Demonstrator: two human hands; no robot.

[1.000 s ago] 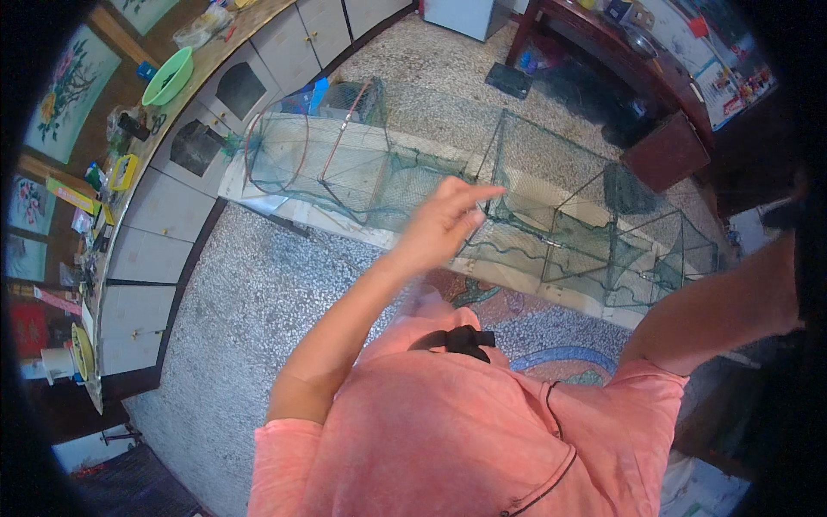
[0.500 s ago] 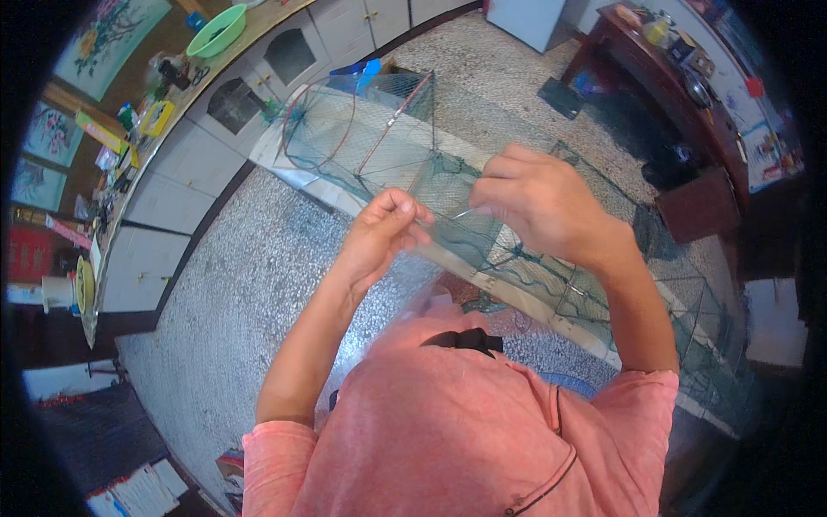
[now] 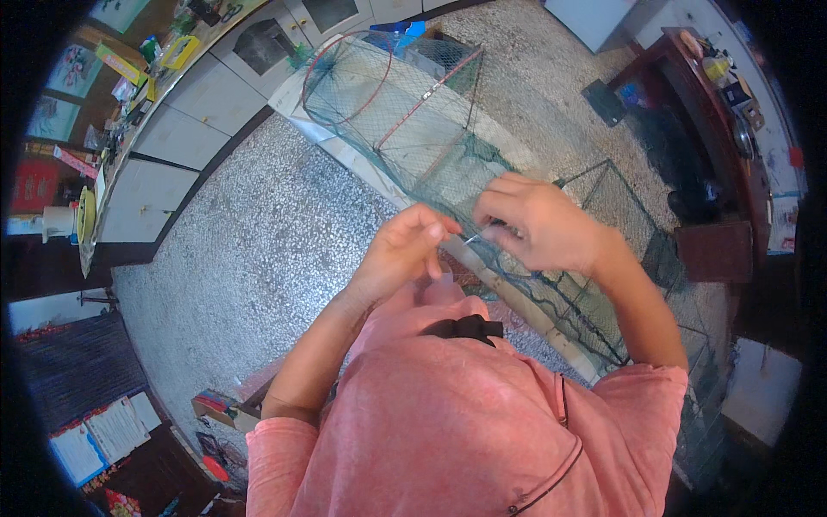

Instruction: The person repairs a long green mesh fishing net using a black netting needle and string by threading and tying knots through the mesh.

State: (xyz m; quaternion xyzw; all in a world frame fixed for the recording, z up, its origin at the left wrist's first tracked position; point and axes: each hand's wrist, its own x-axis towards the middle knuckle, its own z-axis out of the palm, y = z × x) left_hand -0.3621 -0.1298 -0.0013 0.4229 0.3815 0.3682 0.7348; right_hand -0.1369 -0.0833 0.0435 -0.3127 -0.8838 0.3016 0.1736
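Note:
A long green mesh net trap (image 3: 422, 112) stretched on reddish-brown and dark metal frames lies in front of me. My right hand (image 3: 543, 226) is closed over the gathered mesh near the trap's middle. From its fingertips a short, thin silvery tool (image 3: 470, 240) points toward my left hand; its exact kind cannot be made out. My left hand (image 3: 405, 252) is held just left of it, thumb and fingers pinched together at the net's near edge. Whatever is in that pinch is too fine to see.
Under the trap runs a long pale board (image 3: 301, 110). Light cabinets (image 3: 189, 129) with a cluttered countertop curve along the left. A dark wooden table (image 3: 745, 155) with items on it stands at the right, a brown box (image 3: 713, 252) near it. The floor (image 3: 258, 207) is speckled.
The view has shifted, so the trap and the room sit differently in the picture. My hands have come slightly lower in the view, with the silvery tool still in my right hand.

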